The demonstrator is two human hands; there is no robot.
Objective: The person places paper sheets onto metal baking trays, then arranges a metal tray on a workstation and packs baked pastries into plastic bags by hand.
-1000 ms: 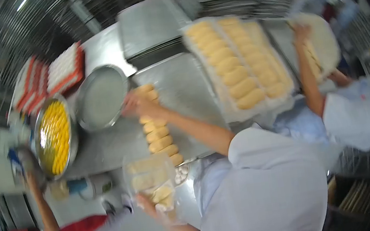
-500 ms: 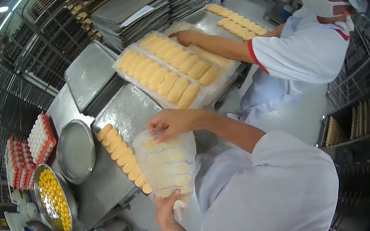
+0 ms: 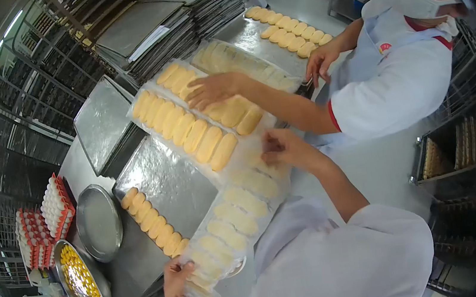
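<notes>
Between my hands stretches a long translucent sheet of baking paper (image 3: 228, 225) with rows of pale oval marks. My left hand (image 3: 178, 278) pinches its lower end, thumb on top, beside the metal tray (image 3: 160, 171). At the opposite end my right hand (image 3: 289, 151) has its fingers closed on the paper, slightly blurred. One row of golden oblong sponge biscuits (image 3: 152, 221) lies along the tray's left side. Just beyond the held sheet, more oblong biscuits (image 3: 194, 136) rest in rows on another paper sheet, which overlaps the tray.
A co-worker's hand (image 3: 215, 89) reaches over the biscuits opposite me. Behind stand stacked metal trays (image 3: 141, 32). On the left are a round metal pan (image 3: 98, 222), a bowl of egg yolks (image 3: 81, 281) and egg cartons (image 3: 56, 206). Several biscuits (image 3: 295, 34) lie on the far tray.
The bunched paper is now spread out lengthwise. My right hand has moved right, my left hand down and left. The co-worker's hand has shifted left over the biscuits.
</notes>
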